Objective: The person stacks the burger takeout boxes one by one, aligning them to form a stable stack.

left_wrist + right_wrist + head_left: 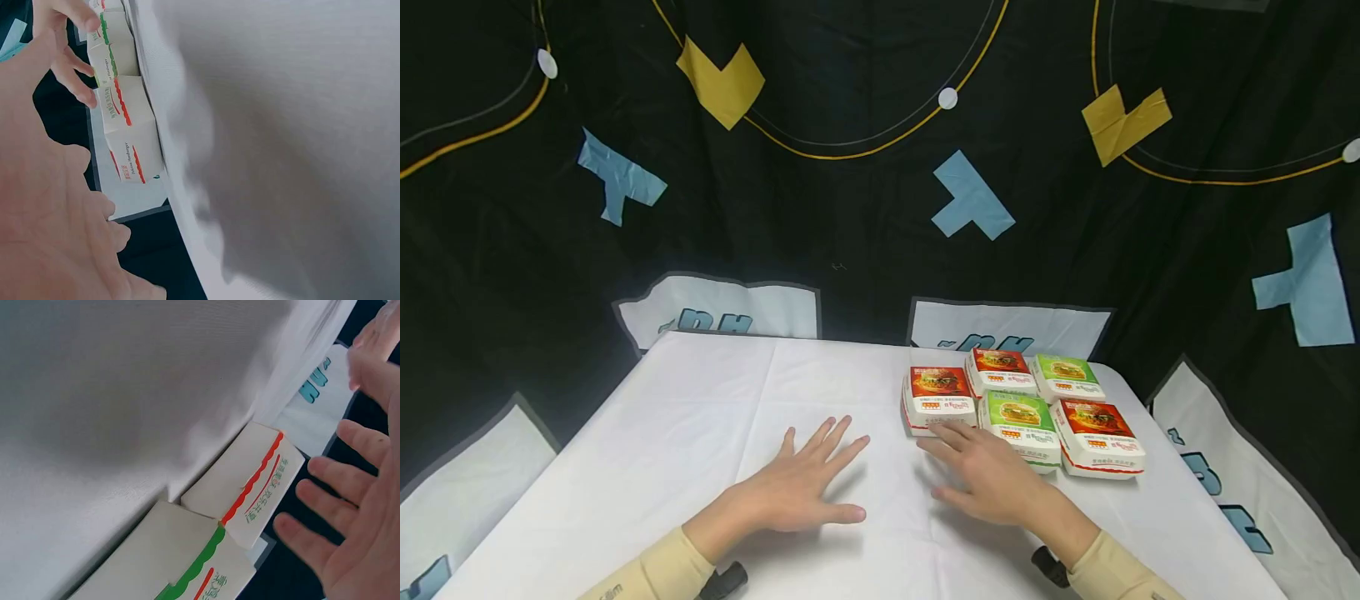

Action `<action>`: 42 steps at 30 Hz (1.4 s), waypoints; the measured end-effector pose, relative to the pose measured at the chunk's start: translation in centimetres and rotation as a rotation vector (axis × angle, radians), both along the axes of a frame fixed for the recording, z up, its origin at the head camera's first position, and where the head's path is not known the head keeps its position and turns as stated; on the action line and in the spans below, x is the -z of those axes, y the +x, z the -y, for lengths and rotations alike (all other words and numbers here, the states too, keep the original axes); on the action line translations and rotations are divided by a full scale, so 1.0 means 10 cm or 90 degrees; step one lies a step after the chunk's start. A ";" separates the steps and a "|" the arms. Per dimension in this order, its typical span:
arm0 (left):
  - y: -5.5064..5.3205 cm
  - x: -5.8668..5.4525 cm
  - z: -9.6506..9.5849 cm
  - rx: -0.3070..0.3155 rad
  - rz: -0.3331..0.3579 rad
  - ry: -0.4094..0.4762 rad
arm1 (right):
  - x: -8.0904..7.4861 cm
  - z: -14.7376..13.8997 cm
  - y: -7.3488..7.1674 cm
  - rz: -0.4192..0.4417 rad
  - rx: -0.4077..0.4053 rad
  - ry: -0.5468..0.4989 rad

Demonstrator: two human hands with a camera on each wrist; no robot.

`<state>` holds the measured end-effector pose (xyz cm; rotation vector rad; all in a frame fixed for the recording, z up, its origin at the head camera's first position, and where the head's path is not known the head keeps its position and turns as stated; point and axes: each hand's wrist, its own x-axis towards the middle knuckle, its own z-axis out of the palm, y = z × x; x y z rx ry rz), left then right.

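Observation:
Over the middle of the white table my left hand hovers with its fingers spread, holding nothing. My right hand is likewise empty, its fingers extended just in front of the burger boxes. Nearest to it are a red-topped burger box and a green-topped burger box, whose near edge it partly covers in the head view. Another red-topped box sits to the right. Behind stand one more red-topped box and a green-topped box. The right wrist view shows a gap between the fingers and the boxes.
A white cloth covers the table. Behind it hangs a black curtain with blue and gold shapes. The boxes stand close together at the table's right side, near the far right corner.

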<state>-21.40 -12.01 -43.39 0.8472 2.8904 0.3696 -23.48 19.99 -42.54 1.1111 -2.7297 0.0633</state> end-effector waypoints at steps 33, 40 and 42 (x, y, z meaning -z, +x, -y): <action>-0.04 0.08 -0.07 0.018 -0.033 0.081 | 0.03 -0.55 -0.36 -0.087 0.176 -0.093; -0.04 0.10 -0.11 0.022 -0.030 0.084 | 0.10 -0.63 -0.39 -0.081 0.213 -0.085; -0.05 0.11 -0.12 0.022 -0.029 0.082 | 0.13 -0.66 -0.40 -0.083 0.221 -0.080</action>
